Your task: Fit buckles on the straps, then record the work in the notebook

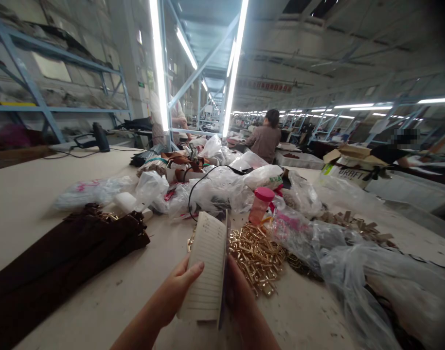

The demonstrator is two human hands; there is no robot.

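Between my two hands is a notebook, held upright and slightly parted, with a lined page and some handwriting facing left. My left hand grips its left edge, thumb lying on the page. Against the dark right-hand side of the notebook rests my right hand, its fingers mostly hidden behind it. Just beyond and to the right lies a heap of gold metal buckles on the table. A pink-lidded jar stands behind the heap.
Dark brown strips lie at left beside a bunched plastic bag. Clear plastic bags cover the right side. A black bottle stands at the back left, and an open cardboard box at the right. Other people are farther back.
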